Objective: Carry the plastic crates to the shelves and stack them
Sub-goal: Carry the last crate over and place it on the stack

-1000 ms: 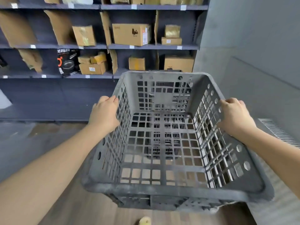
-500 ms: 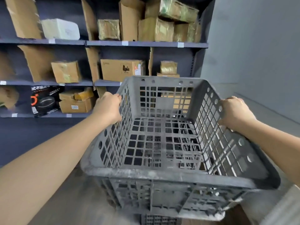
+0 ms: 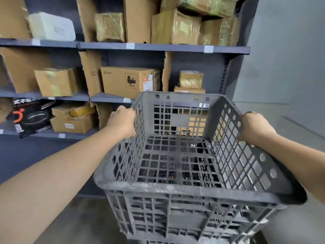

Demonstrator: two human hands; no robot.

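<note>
Dark grey slatted plastic crate [image 3: 177, 161] held level: left hand [image 3: 122, 123] and right hand [image 3: 254, 126] grip opposite rims (dark grey metal shelves [image 3: 158, 47] beyond)

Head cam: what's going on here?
A person is carrying an empty grey plastic crate toward the shelves, which are full of cardboard boxes. The left hand grips the crate's left rim and the right hand grips the right rim. Another crate's edge shows just below, so stacking looks close.
</note>
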